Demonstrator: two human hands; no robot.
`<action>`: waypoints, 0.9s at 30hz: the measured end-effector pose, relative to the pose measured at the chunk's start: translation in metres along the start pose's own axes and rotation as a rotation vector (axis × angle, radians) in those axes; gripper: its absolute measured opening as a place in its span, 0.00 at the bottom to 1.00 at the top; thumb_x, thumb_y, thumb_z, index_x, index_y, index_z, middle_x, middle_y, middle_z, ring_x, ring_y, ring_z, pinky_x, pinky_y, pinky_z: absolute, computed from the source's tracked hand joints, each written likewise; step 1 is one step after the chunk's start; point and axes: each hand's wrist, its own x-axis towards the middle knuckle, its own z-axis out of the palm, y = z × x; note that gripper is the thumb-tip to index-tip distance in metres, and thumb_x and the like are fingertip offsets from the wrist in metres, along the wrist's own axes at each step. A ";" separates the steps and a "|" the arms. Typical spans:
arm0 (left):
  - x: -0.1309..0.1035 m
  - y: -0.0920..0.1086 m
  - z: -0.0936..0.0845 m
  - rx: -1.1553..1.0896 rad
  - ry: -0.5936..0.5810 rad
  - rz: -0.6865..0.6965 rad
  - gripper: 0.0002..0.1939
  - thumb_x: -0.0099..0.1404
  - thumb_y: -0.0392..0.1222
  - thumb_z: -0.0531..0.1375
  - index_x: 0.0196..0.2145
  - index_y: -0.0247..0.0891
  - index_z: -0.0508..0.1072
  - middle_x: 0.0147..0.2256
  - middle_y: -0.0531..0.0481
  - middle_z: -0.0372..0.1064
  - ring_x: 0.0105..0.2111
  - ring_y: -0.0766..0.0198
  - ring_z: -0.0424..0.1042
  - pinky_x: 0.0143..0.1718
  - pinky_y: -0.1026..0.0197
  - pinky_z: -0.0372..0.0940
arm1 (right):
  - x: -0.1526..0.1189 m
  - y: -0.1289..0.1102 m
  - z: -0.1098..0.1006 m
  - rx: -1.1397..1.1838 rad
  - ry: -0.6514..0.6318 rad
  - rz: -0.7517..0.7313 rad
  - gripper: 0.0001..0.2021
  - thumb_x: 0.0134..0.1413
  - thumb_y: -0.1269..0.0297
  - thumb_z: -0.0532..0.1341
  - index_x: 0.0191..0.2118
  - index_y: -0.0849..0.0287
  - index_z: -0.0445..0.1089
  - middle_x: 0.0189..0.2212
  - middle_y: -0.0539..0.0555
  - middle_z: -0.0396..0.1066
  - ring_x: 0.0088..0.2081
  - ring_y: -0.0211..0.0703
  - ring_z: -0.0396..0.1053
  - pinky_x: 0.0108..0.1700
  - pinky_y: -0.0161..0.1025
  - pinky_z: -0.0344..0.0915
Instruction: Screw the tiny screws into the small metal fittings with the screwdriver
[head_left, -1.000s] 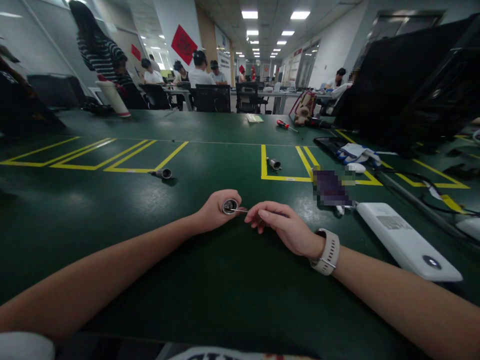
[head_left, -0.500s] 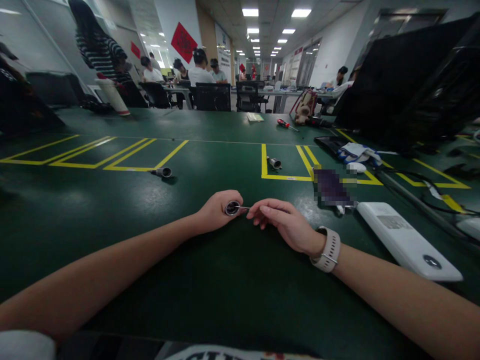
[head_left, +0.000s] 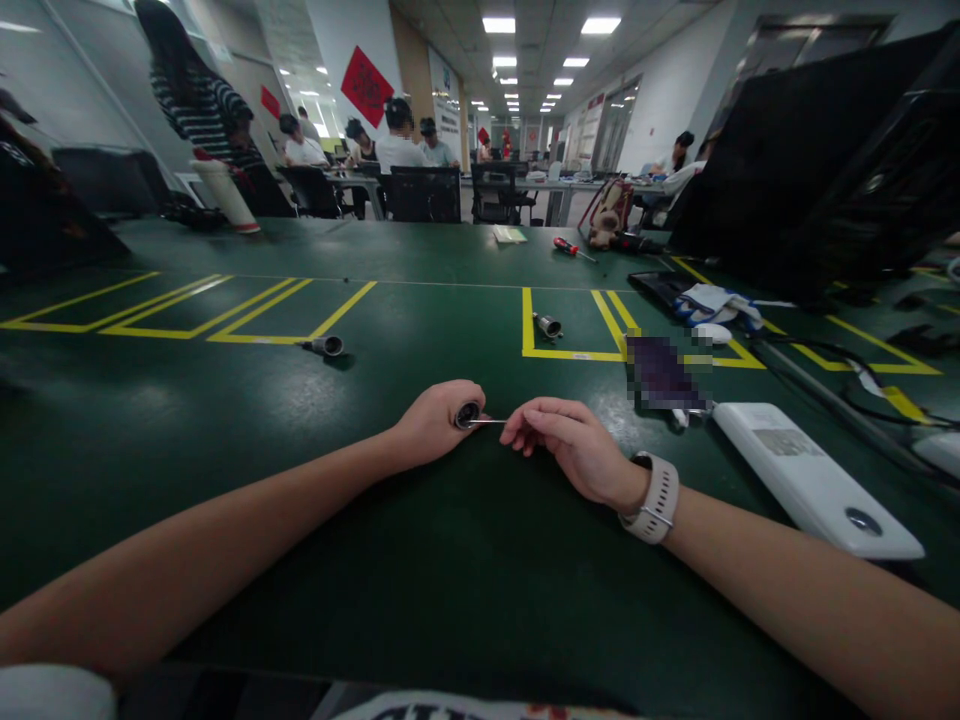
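Observation:
My left hand (head_left: 439, 425) is closed around a round metal connector (head_left: 466, 415), its dark open end turned towards me. From the lower part of that opening a thin metal rod (head_left: 489, 421) runs across to my right hand (head_left: 559, 435). The fingers of my right hand are curled together around the rod's other end, which they hide, so the kind of tool cannot be made out. Two similar metal connectors lie further off on the green table: one on the left (head_left: 327, 346), one on the right inside a yellow tape outline (head_left: 549, 326).
A white power bank (head_left: 817, 480) lies right of my right arm, near a pixelated dark phone-like thing (head_left: 664, 370). Beyond are a white mouse (head_left: 712, 334), gloves (head_left: 720, 305), cables, and a red screwdriver (head_left: 568, 246). A large dark monitor (head_left: 810, 150) stands right. People sit in the background.
The connector has turned slightly in my left hand. My right hand has shifted a little to the right, and more of the thin rod shows between the hands.

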 end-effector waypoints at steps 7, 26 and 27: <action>0.000 -0.004 0.003 0.008 0.014 -0.036 0.08 0.59 0.40 0.57 0.25 0.36 0.63 0.24 0.54 0.62 0.25 0.68 0.62 0.26 0.65 0.57 | -0.001 0.001 0.000 -0.025 0.044 -0.015 0.10 0.56 0.64 0.55 0.32 0.60 0.73 0.31 0.53 0.71 0.32 0.39 0.65 0.35 0.38 0.60; 0.000 -0.001 0.000 0.043 -0.085 0.155 0.09 0.62 0.38 0.54 0.24 0.36 0.63 0.24 0.53 0.61 0.26 0.66 0.62 0.30 0.63 0.57 | 0.002 0.001 -0.002 0.087 -0.001 0.019 0.10 0.55 0.65 0.55 0.30 0.61 0.72 0.29 0.54 0.72 0.31 0.39 0.66 0.35 0.37 0.59; 0.000 -0.001 0.000 0.055 -0.072 0.136 0.09 0.62 0.37 0.55 0.24 0.36 0.63 0.25 0.53 0.61 0.26 0.66 0.62 0.30 0.63 0.57 | 0.001 0.001 -0.001 0.085 0.003 0.015 0.10 0.55 0.65 0.55 0.30 0.61 0.72 0.29 0.54 0.71 0.31 0.39 0.66 0.35 0.37 0.59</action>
